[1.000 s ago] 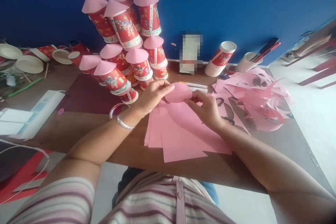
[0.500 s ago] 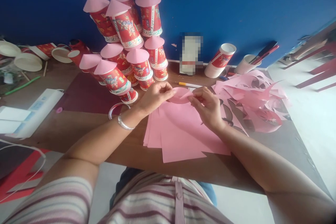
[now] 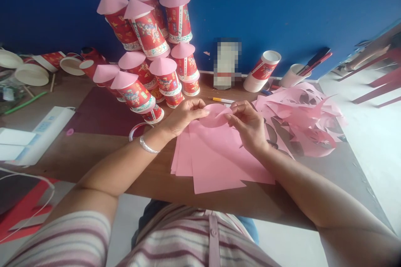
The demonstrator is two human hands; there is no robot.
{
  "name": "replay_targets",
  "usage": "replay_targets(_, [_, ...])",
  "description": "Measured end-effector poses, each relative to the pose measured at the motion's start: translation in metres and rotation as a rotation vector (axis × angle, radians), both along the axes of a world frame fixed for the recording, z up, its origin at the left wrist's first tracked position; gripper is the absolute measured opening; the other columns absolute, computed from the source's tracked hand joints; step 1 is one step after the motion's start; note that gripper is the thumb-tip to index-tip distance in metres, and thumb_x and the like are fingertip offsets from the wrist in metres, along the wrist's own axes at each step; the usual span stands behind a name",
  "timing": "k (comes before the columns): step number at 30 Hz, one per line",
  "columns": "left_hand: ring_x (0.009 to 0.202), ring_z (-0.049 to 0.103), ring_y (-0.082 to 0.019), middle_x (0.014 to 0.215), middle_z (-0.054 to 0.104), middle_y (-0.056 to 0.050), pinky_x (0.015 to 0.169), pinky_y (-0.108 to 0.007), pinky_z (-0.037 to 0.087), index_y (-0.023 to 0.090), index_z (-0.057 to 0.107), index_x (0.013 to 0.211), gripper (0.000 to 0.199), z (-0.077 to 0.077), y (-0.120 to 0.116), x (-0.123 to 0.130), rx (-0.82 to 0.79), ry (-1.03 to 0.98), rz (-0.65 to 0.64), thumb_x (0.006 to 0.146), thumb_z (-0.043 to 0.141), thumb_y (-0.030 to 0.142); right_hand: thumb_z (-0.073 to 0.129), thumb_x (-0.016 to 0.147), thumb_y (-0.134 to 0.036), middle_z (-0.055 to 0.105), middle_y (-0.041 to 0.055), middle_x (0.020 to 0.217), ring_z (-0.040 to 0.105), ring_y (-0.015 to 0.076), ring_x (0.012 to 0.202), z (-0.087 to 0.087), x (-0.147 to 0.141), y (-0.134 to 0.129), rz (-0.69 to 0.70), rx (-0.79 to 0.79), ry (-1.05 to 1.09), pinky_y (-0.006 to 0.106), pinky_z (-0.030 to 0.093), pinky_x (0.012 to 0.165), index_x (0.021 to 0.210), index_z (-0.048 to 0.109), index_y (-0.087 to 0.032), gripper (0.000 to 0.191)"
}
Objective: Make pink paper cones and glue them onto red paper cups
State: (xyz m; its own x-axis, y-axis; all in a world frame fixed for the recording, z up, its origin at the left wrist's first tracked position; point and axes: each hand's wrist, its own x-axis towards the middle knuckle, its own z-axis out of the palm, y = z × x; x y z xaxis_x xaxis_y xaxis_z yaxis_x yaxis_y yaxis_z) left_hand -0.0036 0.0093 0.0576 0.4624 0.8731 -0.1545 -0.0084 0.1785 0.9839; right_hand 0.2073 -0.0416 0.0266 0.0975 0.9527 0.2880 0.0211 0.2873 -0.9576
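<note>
Between my two hands is a round pink paper disc (image 3: 214, 117), slightly curled, held above a stack of pink paper sheets (image 3: 216, 158). My left hand (image 3: 187, 117) pinches its left edge between thumb and fingers. At the opposite edge, my right hand (image 3: 248, 123) has the disc between thumb and forefinger. A pair of scissors (image 3: 272, 137) lies partly hidden behind my right hand. Just beyond the disc, a white pen with a yellow end (image 3: 221, 100) rests on the table.
Several red paper cups with pink cone tops (image 3: 147, 35) stand stacked at the back left. A cup stack (image 3: 262, 71) and a pen cup (image 3: 294, 76) are at the back right. Cut pink scraps (image 3: 310, 121) pile up at right. A tape roll (image 3: 138, 130) lies near my left wrist.
The disc now shows more of its face, tilted and spread a little wider between my fingers. Both hands keep their grip with only a slight shift.
</note>
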Motion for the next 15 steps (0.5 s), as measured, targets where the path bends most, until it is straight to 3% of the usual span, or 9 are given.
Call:
replay_targets(4, [0.068,0.055,-0.01,0.073,0.061,0.003,0.066,-0.024,0.043,0.016,0.062,0.074,0.034,-0.0008,0.0018,0.0007,-0.149,-0.082,-0.013,0.069,0.088,0.038,0.08,0.09,-0.04,0.061,0.0052,0.103,0.062,0.0208,0.1,0.0016,0.0022,-0.0044,-0.039,0.218,-0.172,0.033,0.057,0.073,0.085,0.073,-0.026,0.017])
replay_targets(7, [0.068,0.057,-0.01,0.074,0.062,0.002,0.066,-0.024,0.044,0.016,0.063,0.074,0.034,-0.0018,0.0034,0.0,-0.215,-0.095,-0.06,0.068,0.09,0.037,0.073,0.096,-0.033,0.065,0.0062,0.108,0.064,0.0213,0.104,0.0049,0.004,-0.0063,-0.023,0.288,-0.251,0.038,0.057,0.084,0.088,0.074,-0.026,0.011])
replay_targets(11, [0.069,0.058,-0.01,0.074,0.064,0.001,0.065,-0.024,0.043,0.015,0.065,0.075,0.033,-0.0021,0.0034,-0.0008,-0.24,-0.078,-0.09,0.07,0.09,0.038,0.07,0.098,-0.04,0.07,0.0057,0.105,0.067,0.0224,0.103,0.0065,0.0046,-0.0046,0.031,0.173,-0.234,0.041,0.055,0.093,0.083,0.075,-0.025,0.022])
replay_targets(15, [0.069,0.056,-0.01,0.075,0.063,0.001,0.065,-0.024,0.042,0.016,0.066,0.075,0.034,-0.0003,0.0011,0.0014,-0.187,-0.092,-0.064,0.074,0.088,0.042,0.075,0.092,-0.055,0.069,0.0043,0.094,0.065,0.0211,0.092,0.005,0.0044,-0.0006,0.059,-0.025,-0.158,0.037,0.054,0.083,0.077,0.071,-0.023,0.036])
